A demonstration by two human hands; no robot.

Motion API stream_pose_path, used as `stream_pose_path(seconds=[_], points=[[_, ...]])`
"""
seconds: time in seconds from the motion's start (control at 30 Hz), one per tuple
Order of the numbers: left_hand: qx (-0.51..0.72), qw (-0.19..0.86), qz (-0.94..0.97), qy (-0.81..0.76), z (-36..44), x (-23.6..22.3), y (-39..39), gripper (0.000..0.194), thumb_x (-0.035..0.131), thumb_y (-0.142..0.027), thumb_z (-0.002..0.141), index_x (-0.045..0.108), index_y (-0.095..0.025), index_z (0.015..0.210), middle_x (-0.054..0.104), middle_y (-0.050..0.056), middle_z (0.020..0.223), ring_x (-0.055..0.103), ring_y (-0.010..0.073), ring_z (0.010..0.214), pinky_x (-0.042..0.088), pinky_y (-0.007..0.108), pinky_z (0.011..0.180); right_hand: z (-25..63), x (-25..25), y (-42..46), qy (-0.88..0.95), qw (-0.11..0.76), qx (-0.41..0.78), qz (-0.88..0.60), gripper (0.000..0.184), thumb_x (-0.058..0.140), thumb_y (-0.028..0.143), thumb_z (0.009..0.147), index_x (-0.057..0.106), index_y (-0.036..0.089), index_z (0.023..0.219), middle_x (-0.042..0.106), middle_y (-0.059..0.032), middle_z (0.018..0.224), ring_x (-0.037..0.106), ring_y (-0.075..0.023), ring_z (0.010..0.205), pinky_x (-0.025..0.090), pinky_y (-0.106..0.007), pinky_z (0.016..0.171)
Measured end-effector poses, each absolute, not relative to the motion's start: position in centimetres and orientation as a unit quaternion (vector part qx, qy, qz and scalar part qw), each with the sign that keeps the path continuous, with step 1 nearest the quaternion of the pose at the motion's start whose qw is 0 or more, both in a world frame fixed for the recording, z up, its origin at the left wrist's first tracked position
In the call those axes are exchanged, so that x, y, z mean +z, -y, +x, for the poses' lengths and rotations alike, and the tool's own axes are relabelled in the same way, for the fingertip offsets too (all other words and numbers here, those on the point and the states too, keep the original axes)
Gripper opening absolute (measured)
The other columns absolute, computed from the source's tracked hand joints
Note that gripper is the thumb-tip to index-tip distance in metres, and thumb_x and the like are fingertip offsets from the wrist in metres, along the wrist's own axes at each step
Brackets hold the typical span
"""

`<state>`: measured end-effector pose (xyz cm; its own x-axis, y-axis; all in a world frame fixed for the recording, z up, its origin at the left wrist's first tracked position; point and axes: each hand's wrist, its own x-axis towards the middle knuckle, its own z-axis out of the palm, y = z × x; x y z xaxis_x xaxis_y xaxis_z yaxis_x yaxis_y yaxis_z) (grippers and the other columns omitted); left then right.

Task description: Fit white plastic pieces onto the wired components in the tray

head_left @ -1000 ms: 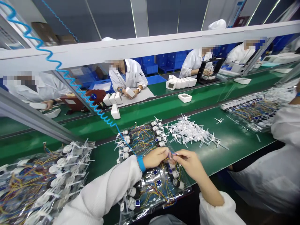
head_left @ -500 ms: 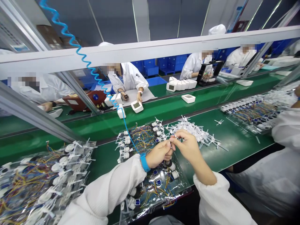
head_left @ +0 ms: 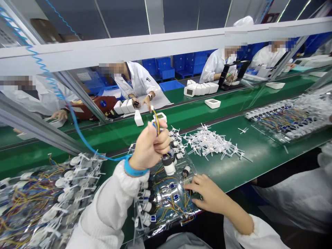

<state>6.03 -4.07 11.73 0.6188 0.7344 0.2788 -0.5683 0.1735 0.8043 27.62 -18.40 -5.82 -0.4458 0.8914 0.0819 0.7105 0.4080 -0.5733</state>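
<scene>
Raised above the bench, my left hand [head_left: 150, 145] is closed round a bundle of yellow and blue wires [head_left: 157, 121] with a small white plug at the top. A black-and-white cylindrical part [head_left: 169, 164] hangs just below this fist, seemingly on the same wires. My right hand [head_left: 211, 195] is low over the right side of a clear plastic tray [head_left: 178, 216], fingers apart, close to some thin wires. Just beyond its fingertips a smaller black-and-white cylinder [head_left: 186, 171] lies on the tray. More wired cylinders and small blue boards line the tray.
White plastic strips [head_left: 211, 140] are heaped on the green bench at the back right. Stacked trays of wired parts [head_left: 33, 204] fill the left, with another tray [head_left: 285, 121] far right. Beyond, co-workers handle white housings [head_left: 212, 103]. A blue coiled cord runs to my left wristband [head_left: 133, 167].
My hands were together over the tray and have parted. The left has risen to the left with the wires and cylinder; the right has dropped down to the tray.
</scene>
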Motion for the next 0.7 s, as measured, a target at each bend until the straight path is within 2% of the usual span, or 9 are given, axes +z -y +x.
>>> stream_pose_path(seconds=[0.07,0.1,0.2,0.3,0.37,0.43,0.5,0.63,0.7], points=[[0.398,0.709,0.567,-0.130,3.8,13.1,4.9,0.045,0.085,-0.045,0.077,0.056,-0.026,0.106,0.021,-0.012,0.060,0.014,0.0050,0.046,0.022,0.014,0.044,26.9,-6.1,18.2,0.817,0.172,0.215,-0.506,0.039,0.081,0.017,0.080,0.063,0.021,0.114,0.064,-0.0054,0.100,0.058,-0.0274,0.092,0.037,-0.038,0.082],[0.348,0.673,0.629,-0.174,2.8,13.5,5.5,0.043,0.084,-0.038,0.079,0.058,-0.026,0.111,0.022,-0.012,0.060,0.017,0.0046,0.046,0.023,0.015,0.046,26.5,-6.3,18.0,0.816,0.171,0.209,-0.511,0.034,0.082,0.019,0.081,0.062,0.018,0.109,0.064,-0.0068,0.099,0.058,-0.0279,0.091,0.037,-0.038,0.082],[0.092,0.499,0.819,-0.268,0.9,13.1,7.7,0.039,0.076,-0.033,0.085,0.064,-0.026,0.122,0.040,-0.009,0.058,0.039,0.0082,0.049,0.033,0.020,0.053,25.4,-6.8,17.4,0.821,0.182,0.209,-0.499,0.035,0.083,0.031,0.084,0.062,0.016,0.108,0.066,-0.0089,0.099,0.058,-0.0292,0.090,0.037,-0.039,0.082],[-0.045,0.318,0.890,-0.324,0.8,10.3,9.9,0.063,0.081,-0.041,0.078,0.059,-0.030,0.136,0.065,0.000,0.075,0.063,0.0227,0.072,0.044,0.029,0.067,24.7,-7.0,16.8,0.825,0.203,0.220,-0.480,0.033,0.077,0.041,0.089,0.064,0.020,0.111,0.068,-0.0072,0.099,0.060,-0.0285,0.091,0.037,-0.038,0.082],[-0.095,0.258,0.890,-0.364,1.2,7.8,10.9,0.086,0.088,-0.048,0.067,0.051,-0.030,0.143,0.073,0.006,0.092,0.068,0.0310,0.085,0.048,0.033,0.071,24.4,-7.0,16.4,0.813,0.225,0.228,-0.486,0.025,0.073,0.041,0.091,0.065,0.021,0.104,0.067,-0.0046,0.089,0.060,-0.0263,0.085,0.037,-0.036,0.080],[-0.130,0.222,0.888,-0.382,1.6,5.6,11.5,0.099,0.091,-0.051,0.060,0.047,-0.031,0.146,0.074,0.010,0.099,0.071,0.0353,0.088,0.050,0.036,0.073,24.1,-6.9,16.0,0.793,0.250,0.236,-0.502,0.020,0.069,0.039,0.093,0.065,0.020,0.099,0.065,-0.0016,0.078,0.060,-0.0237,0.077,0.037,-0.034,0.076],[-0.152,0.195,0.884,-0.397,1.9,3.9,11.7,0.095,0.093,-0.050,0.058,0.051,-0.030,0.141,0.075,0.011,0.098,0.072,0.0368,0.088,0.052,0.038,0.074,23.8,-6.9,15.7,0.770,0.277,0.244,-0.521,0.014,0.065,0.034,0.094,0.064,0.020,0.096,0.062,0.0003,0.072,0.059,-0.0218,0.072,0.037,-0.032,0.072],[-0.170,0.177,0.889,-0.386,2.5,2.0,12.1,0.073,0.092,-0.052,0.059,0.066,-0.024,0.121,0.076,0.013,0.092,0.073,0.0383,0.084,0.053,0.041,0.073,22.9,-6.8,15.3,0.729,0.319,0.262,-0.546,0.011,0.060,0.029,0.096,0.063,0.020,0.091,0.061,0.0011,0.071,0.059,-0.0192,0.067,0.037,-0.028,0.065],[-0.156,0.182,0.900,-0.365,2.7,1.5,12.2,0.060,0.089,-0.053,0.064,0.070,-0.025,0.113,0.077,0.013,0.090,0.073,0.0385,0.083,0.052,0.041,0.071,22.6,-6.8,15.2,0.719,0.332,0.272,-0.547,0.013,0.057,0.029,0.097,0.063,0.020,0.089,0.061,0.0016,0.069,0.059,-0.0182,0.064,0.037,-0.027,0.062]])
